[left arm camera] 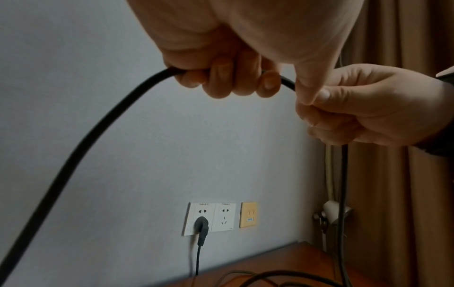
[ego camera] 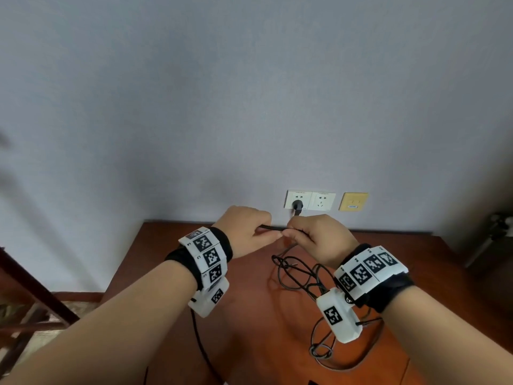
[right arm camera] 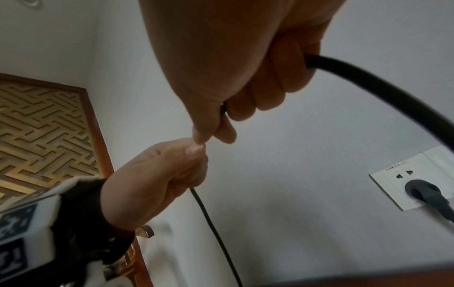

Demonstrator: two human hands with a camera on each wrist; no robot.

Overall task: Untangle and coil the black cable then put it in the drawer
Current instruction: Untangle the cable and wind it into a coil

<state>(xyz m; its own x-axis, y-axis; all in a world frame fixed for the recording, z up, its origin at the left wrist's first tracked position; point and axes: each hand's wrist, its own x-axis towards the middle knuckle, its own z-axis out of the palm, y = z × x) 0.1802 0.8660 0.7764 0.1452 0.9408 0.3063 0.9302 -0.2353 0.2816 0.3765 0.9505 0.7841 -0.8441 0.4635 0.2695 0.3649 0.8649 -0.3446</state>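
Both hands are raised over a red-brown table [ego camera: 249, 301], each gripping the black cable [ego camera: 270, 228]. My left hand [ego camera: 249, 232] has its fingers [left arm camera: 221, 81] curled round the cable, which falls away to the left [left arm camera: 73, 155]. My right hand [ego camera: 316, 237] grips the cable just to the right, thumb against thumb [right arm camera: 196, 143]. From the right fist one stretch hangs straight down [left arm camera: 343, 194] to a tangled heap of cable [ego camera: 299, 273] on the table. The other stretch arcs away [right arm camera: 393, 93].
A white double wall socket [ego camera: 322, 201] holds a dark plug [ego camera: 297, 205] whose cord drops behind the table. A yellow plate [ego camera: 353, 201] is beside it. Thin grey loops [ego camera: 320, 351] lie front right. Brown curtain [left arm camera: 393, 174] at right, wooden lattice panel [right arm camera: 44, 126] at left.
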